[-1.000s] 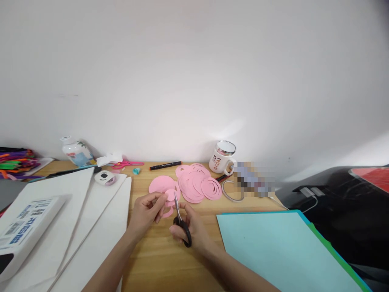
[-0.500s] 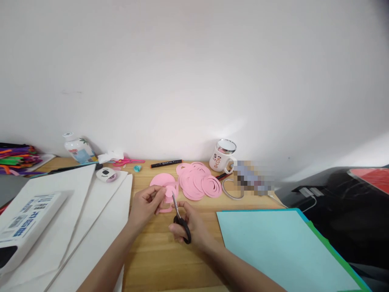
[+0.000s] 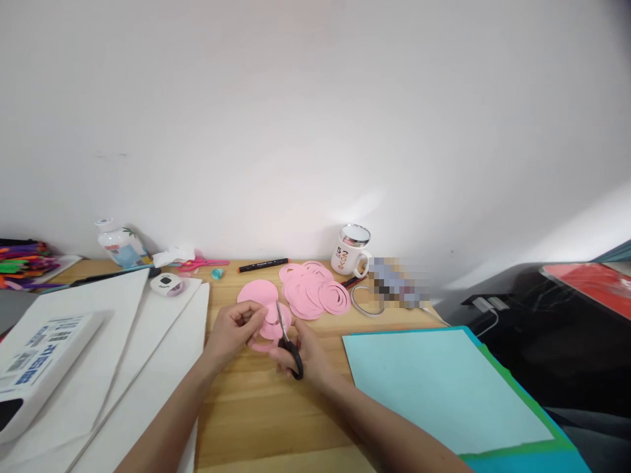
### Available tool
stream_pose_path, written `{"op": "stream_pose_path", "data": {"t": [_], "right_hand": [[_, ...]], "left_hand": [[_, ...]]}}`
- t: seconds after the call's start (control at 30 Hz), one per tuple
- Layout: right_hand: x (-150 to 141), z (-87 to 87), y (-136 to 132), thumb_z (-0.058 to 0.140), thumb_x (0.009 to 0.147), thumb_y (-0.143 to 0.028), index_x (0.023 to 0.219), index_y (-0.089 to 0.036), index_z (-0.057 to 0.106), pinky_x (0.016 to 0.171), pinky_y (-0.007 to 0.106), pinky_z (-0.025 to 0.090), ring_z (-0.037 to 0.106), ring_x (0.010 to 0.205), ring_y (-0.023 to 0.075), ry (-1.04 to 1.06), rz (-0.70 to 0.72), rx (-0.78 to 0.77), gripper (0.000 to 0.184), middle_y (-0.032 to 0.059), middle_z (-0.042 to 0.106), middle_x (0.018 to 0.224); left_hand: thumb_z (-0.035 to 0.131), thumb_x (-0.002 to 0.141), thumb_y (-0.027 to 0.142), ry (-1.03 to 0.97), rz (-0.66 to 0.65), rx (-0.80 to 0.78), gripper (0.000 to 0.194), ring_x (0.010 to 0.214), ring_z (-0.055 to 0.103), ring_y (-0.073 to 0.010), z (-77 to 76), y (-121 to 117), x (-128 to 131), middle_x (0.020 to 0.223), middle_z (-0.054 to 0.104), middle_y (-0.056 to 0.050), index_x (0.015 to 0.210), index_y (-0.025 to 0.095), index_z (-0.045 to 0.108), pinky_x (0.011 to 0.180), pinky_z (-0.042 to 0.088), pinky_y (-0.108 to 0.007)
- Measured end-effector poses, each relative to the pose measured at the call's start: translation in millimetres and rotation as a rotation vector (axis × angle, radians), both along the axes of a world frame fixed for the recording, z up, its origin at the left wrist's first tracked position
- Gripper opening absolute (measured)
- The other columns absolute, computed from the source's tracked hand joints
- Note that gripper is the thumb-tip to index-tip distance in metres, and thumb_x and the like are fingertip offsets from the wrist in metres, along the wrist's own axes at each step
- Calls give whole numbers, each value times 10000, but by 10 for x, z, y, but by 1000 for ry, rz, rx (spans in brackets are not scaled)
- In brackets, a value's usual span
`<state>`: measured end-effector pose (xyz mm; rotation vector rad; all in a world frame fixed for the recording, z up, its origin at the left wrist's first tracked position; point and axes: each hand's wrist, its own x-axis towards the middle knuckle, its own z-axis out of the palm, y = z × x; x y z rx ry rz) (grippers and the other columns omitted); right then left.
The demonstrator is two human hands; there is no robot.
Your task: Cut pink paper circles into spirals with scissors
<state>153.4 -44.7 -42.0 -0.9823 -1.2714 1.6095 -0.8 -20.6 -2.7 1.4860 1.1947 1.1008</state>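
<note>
Pinched in the fingers of my left hand (image 3: 235,334) is a small piece of pink paper (image 3: 273,314). My right hand (image 3: 306,358) grips black-handled scissors (image 3: 294,359), whose blades lie against the right side of that paper and point away from me. Beneath and just behind the held piece lie a round pink paper disc (image 3: 256,290) and more pink paper, partly covered by my left fingers. A pile of pink paper circles and rings (image 3: 306,295) rests right behind the scissors. How far the blades are apart is hard to make out.
Behind stand a mug (image 3: 349,253), a black marker (image 3: 263,265) and pink-handled scissors (image 3: 202,264). White sheets (image 3: 148,368) with a boxy white package (image 3: 49,361) cover the left. Light blue sheets (image 3: 438,387) lie right. A white bottle (image 3: 121,243) leans near the wall.
The scissors have turned more upright and their blades have moved in against the pink paper. The whole view has shifted slightly, so the desk things appear a little farther left.
</note>
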Motion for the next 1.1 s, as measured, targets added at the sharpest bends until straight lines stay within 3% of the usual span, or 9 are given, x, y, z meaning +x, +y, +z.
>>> {"op": "stream_pose_path", "data": {"t": [0.17, 0.27, 0.33, 0.43, 0.5, 0.6, 0.77, 0.93, 1.1], "right_hand": [[21, 72, 29, 706, 625, -415, 905, -212, 423, 354, 176, 289, 415, 322, 81, 34, -145, 13, 446, -116, 484, 406], [24, 75, 53, 706, 625, -437, 834, -208, 448, 381, 194, 319, 432, 350, 86, 79, -206, 4, 403, -94, 502, 433], [27, 74, 64, 700, 637, -439, 809, -206, 456, 413, 208, 347, 456, 392, 96, 102, -303, 10, 378, -83, 503, 463], [49, 82, 79, 667, 684, -428, 838, -207, 459, 491, 229, 394, 505, 492, 118, 104, -474, 43, 341, -66, 512, 525], [74, 81, 89, 656, 699, -402, 871, -208, 464, 544, 243, 417, 531, 570, 132, 73, -534, 70, 323, -45, 535, 602], [105, 54, 99, 672, 689, -335, 887, -207, 481, 645, 272, 448, 555, 683, 151, -14, -514, 133, 303, -8, 568, 741], [102, -4, 96, 633, 696, -240, 849, -209, 501, 722, 303, 454, 561, 741, 174, -201, -407, 226, 204, 8, 577, 793], [84, -20, 90, 588, 683, -184, 844, -223, 511, 652, 284, 450, 541, 659, 174, -359, -416, 266, 183, -21, 555, 708], [95, -21, 94, 597, 715, -254, 837, -221, 520, 613, 271, 453, 545, 642, 172, -310, -432, 269, 148, -11, 570, 722]], "left_hand": [[623, 703, 413, -224, -59, -97, 307, 328, 311, -49, -39, 71, -174, 347, 397, 71, 558, 155, 539, 359, 228, -177], [672, 647, 385, -62, -284, -232, 275, 354, 345, -58, -28, 95, -263, 390, 463, 48, 555, 146, 570, 376, 250, -183], [695, 621, 338, 89, -335, -271, 242, 390, 364, -63, -32, 111, -265, 440, 478, 46, 549, 143, 571, 400, 267, -185], [710, 597, 314, 219, -139, -137, 214, 445, 378, -71, -71, 139, -191, 506, 441, 66, 600, 147, 577, 436, 269, -186], [714, 589, 322, 255, -76, -50, 291, 474, 403, -84, -119, 150, -129, 568, 447, 71, 815, 161, 628, 465, 297, -195], [679, 631, 368, 405, -130, 20, 373, 525, 439, -118, -222, 149, -62, 624, 481, 48, 950, 180, 636, 495, 320, -216], [583, 715, 294, 684, -216, 139, 136, 567, 462, -132, -402, 147, -26, 678, 491, 15, 644, 180, 606, 544, 331, -235], [496, 799, 321, 665, -233, 197, 287, 587, 467, -130, -375, 141, -7, 738, 481, 2, 549, 179, 490, 569, 366, -248], [494, 799, 345, 462, -214, 184, 220, 700, 537, -158, -231, 108, 32, 938, 562, -54, 667, 179, 553, 603, 431, -262]]}}
